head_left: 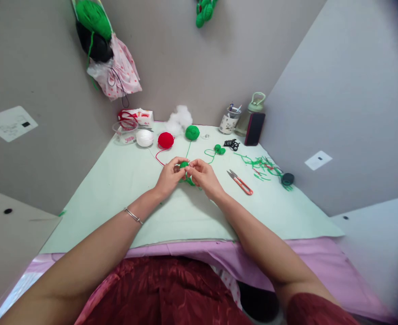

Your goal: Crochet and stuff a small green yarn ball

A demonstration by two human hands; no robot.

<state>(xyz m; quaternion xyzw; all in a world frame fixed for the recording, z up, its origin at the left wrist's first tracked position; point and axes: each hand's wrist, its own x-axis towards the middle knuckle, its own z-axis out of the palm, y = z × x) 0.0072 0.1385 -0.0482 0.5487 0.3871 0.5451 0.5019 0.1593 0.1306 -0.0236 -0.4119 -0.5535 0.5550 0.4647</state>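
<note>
My left hand [169, 178] is closed around a small green crocheted yarn piece [184, 165], held just over the middle of the table. Against the right side of that piece, my right hand [203, 177] is pinched; something thin and pale shows at its fingertips, too small to name. Green yarn hangs below both hands. One green strand leads back to a green yarn ball [192, 132]. A red yarn ball [166, 140] with a loose red strand and a white yarn ball [145, 138] lie behind my left hand.
Orange-handled thread snips [241, 183], green yarn scraps [264, 166] and a black tape roll [287, 179] lie to the right. Behind are small green pieces [219, 149], a black claw clip [231, 144], phone [255, 129], bottle [255, 104], pen cup [229, 121], white stuffing [179, 119] and plastic tub [125, 132].
</note>
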